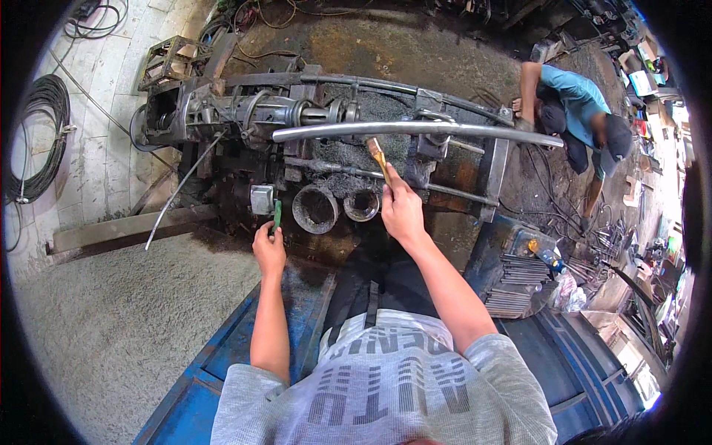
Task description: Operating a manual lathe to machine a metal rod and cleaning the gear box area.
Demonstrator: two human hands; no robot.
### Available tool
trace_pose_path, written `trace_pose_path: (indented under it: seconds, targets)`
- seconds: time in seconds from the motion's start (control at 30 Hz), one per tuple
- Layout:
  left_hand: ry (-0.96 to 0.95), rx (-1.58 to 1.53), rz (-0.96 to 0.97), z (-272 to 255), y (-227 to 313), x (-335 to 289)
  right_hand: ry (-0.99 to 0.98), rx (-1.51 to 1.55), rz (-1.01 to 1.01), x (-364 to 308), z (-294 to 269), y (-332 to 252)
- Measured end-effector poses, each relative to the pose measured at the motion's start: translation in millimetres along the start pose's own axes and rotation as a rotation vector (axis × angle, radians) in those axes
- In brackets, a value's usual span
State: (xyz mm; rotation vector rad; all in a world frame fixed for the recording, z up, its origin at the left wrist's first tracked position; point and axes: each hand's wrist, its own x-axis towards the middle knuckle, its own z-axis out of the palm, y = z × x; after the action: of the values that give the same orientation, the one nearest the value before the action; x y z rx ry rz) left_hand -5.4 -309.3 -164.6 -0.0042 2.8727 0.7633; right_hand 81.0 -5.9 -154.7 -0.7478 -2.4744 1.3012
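My right hand [403,211] is closed round the handle of a paintbrush [380,157]. The brush points away from me, its head just below a long shiny metal bar [341,130] that lies across the machine. Lower to the left, my left hand [269,251] pinches the lower end of a green handle [277,215], beside a small grey box [262,199]. Between my hands stand two round open cans, a larger one [314,209] and a smaller one [362,205]. Dark metal shavings [374,111] cover the machine bed behind the bar.
A lathe-like machine [274,111] spans the space before me, with a thin rod [182,189] sticking out leftward. A co-worker in a blue shirt [575,89] crouches at the right. Stacked metal rods [519,278] lie near right; a coiled black cable [41,137] lies far left.
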Motion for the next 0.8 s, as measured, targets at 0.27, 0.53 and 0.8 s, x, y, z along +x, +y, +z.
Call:
trace_pose_path:
  seconds: [0.27,0.53,0.8]
  targets:
    - [-0.014,0.037,0.028,0.6,-1.4,2.0,-0.012,-0.036,0.038,4.1,11.5,5.9]
    - [-0.030,-0.022,0.049,1.9,-6.0,1.7,0.047,0.005,0.030,5.5,16.1,1.5]
    - [-0.015,-0.060,0.056,3.8,-13.3,1.8,0.060,0.097,0.054,-9.6,22.9,-5.7]
